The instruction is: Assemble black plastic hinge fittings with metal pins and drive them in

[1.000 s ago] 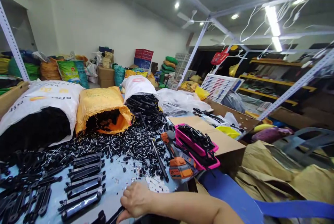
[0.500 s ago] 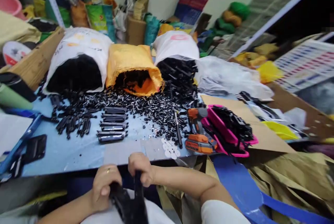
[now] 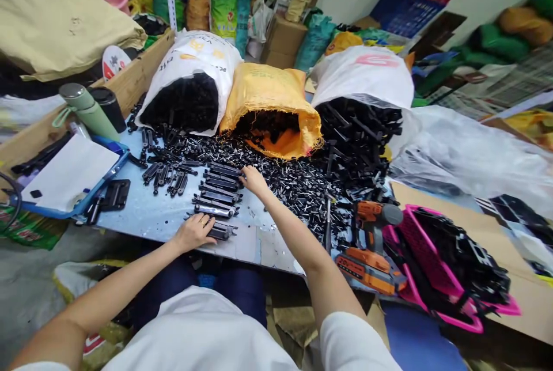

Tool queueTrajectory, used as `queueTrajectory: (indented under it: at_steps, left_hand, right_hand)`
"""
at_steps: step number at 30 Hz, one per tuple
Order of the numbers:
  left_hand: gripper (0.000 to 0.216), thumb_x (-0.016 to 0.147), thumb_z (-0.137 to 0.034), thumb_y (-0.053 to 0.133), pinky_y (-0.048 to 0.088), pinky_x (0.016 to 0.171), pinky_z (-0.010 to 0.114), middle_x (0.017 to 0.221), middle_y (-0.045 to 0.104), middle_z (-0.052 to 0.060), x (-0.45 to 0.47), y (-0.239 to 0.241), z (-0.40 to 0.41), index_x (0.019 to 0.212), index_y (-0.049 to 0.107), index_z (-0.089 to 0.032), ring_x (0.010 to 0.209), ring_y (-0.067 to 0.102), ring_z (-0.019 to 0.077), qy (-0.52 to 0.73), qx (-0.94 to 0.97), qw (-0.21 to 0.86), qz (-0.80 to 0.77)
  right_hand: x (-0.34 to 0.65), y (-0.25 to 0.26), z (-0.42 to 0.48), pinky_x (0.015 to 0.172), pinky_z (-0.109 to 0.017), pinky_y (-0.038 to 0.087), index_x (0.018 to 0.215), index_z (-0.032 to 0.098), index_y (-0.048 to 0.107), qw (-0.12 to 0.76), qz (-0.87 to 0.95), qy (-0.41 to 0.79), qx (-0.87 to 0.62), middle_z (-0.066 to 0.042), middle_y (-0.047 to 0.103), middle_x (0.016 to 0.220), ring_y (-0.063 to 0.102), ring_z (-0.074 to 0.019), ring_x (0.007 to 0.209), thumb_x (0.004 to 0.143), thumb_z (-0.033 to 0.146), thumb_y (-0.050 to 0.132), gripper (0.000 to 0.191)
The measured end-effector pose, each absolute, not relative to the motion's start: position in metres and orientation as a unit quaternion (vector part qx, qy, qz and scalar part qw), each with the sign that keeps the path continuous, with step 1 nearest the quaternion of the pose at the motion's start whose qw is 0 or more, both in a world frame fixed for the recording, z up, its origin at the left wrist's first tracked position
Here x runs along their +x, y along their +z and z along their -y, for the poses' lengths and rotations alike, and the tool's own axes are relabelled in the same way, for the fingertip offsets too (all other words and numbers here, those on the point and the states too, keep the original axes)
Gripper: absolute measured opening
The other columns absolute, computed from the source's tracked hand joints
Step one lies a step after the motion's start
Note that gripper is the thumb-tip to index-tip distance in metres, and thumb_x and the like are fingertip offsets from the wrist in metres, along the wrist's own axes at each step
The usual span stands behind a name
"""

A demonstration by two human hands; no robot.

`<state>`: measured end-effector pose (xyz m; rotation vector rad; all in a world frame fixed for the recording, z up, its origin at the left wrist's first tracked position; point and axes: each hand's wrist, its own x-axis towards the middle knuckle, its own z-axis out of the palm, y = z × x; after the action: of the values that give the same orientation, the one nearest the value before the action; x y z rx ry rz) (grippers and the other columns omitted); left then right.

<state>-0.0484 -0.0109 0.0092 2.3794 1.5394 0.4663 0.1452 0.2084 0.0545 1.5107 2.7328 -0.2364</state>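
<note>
A row of long black plastic parts (image 3: 218, 193) lies crosswise on the blue table, one behind another. My left hand (image 3: 195, 234) is closed over the left end of the nearest long black plastic part (image 3: 221, 231), which rests on a grey patch at the table's front edge. Farther back, my right hand (image 3: 254, 180) reaches to the right end of the row, its fingers bent against the parts there. What its fingertips hold, if anything, is hidden. Small black pieces and pins (image 3: 298, 186) are strewn just beyond and to the right of it.
Two white sacks (image 3: 196, 54) (image 3: 367, 71) and an orange sack (image 3: 270, 86) spill black parts at the back. An orange cordless drill (image 3: 371, 250), a hammer-like tool (image 3: 328, 224) and pink baskets (image 3: 432, 256) stand right. A blue tray (image 3: 116, 166) and green flask (image 3: 88, 109) are left.
Both hands have moved from in front of my body, where they held black parts, forward onto the table. The nearest black part now lies in front of the row. My view has shifted.
</note>
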Motion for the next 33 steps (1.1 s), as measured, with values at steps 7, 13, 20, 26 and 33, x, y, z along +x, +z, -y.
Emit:
queueTrajectory:
  at_steps: [7, 13, 20, 26, 33]
  left_hand:
    - [0.039, 0.091, -0.033, 0.039, 0.026, 0.107, 0.048, 0.133, 0.048, 0.015, -0.044, 0.025, -0.015, 0.124, 0.053, -0.017, 0.13, 0.035, 0.0292, 0.187, 0.777, 0.143, -0.583]
    - [0.047, 0.092, -0.034, 0.037, 0.006, 0.109, 0.06, 0.148, 0.028, 0.01, -0.045, 0.02, -0.088, 0.138, 0.037, -0.022, 0.138, 0.017, 0.0287, 0.083, 0.772, 0.111, -0.621]
    - [0.049, 0.093, -0.035, 0.033, 0.002, 0.104, 0.068, 0.149, 0.026, 0.007, -0.048, 0.012, -0.105, 0.141, 0.029, -0.026, 0.138, 0.018, 0.0287, 0.053, 0.762, 0.146, -0.628]
    - [0.049, 0.093, -0.034, 0.033, 0.002, 0.104, 0.068, 0.149, 0.025, 0.008, -0.046, 0.013, -0.101, 0.141, 0.029, -0.025, 0.138, 0.018, 0.029, 0.06, 0.758, 0.149, -0.633]
    - [0.049, 0.092, -0.033, 0.035, 0.001, 0.104, 0.067, 0.149, 0.027, 0.009, -0.045, 0.013, -0.104, 0.14, 0.032, -0.025, 0.138, 0.018, 0.0297, 0.076, 0.75, 0.156, -0.639]
  right_hand:
    - [0.155, 0.044, -0.194, 0.074, -0.027, 0.039, 0.099, 0.015, 0.055, 0.109, -0.914, -0.07, 0.383, -0.012, 0.062, 0.096, 0.057, -0.0211, 0.088, 0.092, 0.052, 0.037, 0.042]
    - [0.16, 0.046, -0.205, 0.083, -0.03, 0.031, 0.108, 0.015, 0.052, 0.133, -0.955, -0.033, 0.265, -0.012, 0.059, 0.103, 0.051, -0.0219, 0.099, 0.094, 0.044, 0.039, 0.035]
    - [0.146, 0.044, -0.232, 0.081, -0.03, 0.028, 0.106, 0.015, 0.055, 0.151, -0.982, 0.014, 0.115, -0.01, 0.059, 0.099, 0.049, -0.0185, 0.092, 0.095, 0.042, 0.036, 0.034]
    - [0.132, 0.046, -0.225, 0.09, -0.031, 0.03, 0.098, 0.016, 0.059, 0.176, -0.963, -0.081, 0.185, -0.011, 0.062, 0.1, 0.051, -0.0202, 0.102, 0.092, 0.045, 0.043, 0.034]
    - [0.113, 0.031, -0.18, 0.074, -0.031, 0.043, 0.099, 0.008, 0.06, 0.163, -0.855, -0.063, 0.489, -0.019, 0.065, 0.094, 0.063, -0.0238, 0.086, 0.097, 0.037, 0.02, 0.05]
